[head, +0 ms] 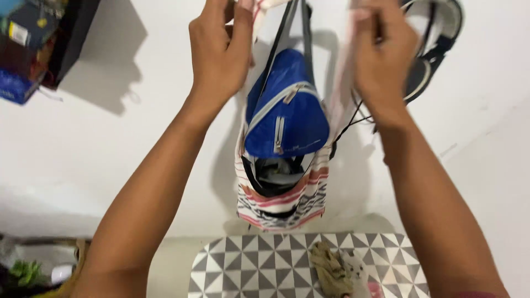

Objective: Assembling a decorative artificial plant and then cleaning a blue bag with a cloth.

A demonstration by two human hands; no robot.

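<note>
Both hands reach up at the frame's top, left hand [221, 49] and right hand [382, 52] each pinching a handle of the striped bag [281, 201].

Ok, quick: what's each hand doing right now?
Left hand: closed on a strap of the striped bag.
Right hand: closed on the bag's other strap.

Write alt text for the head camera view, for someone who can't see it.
Two raised hands, left and right, each pinch a strap of a striped bag hanging against a white wall. A blue pouch hangs above the bag's open mouth. Below stands a table with a triangle pattern, crumpled cloth on it.
</note>
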